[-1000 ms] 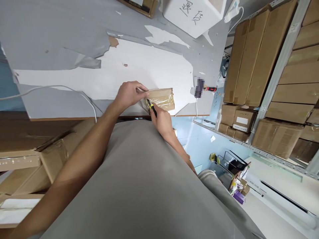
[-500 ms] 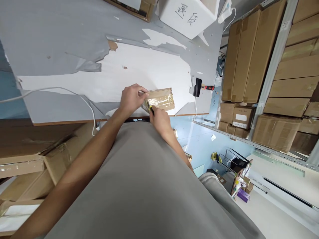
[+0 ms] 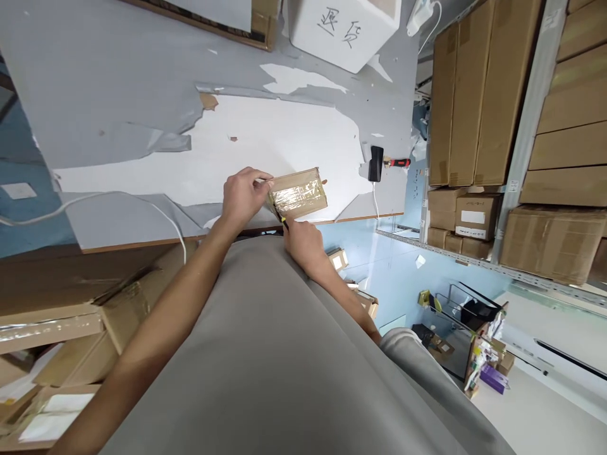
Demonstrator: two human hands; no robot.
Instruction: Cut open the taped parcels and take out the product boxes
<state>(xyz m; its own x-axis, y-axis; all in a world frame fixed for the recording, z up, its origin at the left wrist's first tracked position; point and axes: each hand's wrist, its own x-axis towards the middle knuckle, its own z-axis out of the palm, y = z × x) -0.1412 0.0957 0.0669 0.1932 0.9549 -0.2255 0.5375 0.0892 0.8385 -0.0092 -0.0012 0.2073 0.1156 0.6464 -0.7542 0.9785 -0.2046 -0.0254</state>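
Note:
A small cardboard box wrapped in shiny clear tape lies near the front edge of the table. My left hand pinches its left end, thumb and fingers closed at the upper corner. Closed around a box cutter with yellow and black parts is my right hand, just below the box. The thin blade points up and left, against the left end of the box. How deep it goes in, if at all, I cannot make out.
A black phone on a white cable and a red-handled scraper lie to the right. A white bin with handwriting stands at the back. Torn grey covering surrounds the white tabletop. Stacked cartons fill the right-hand shelves.
My right hand and the box cutter have moved down toward the table's front edge, along the box's left end. The box has turned slightly, and the whole view has shifted a little.

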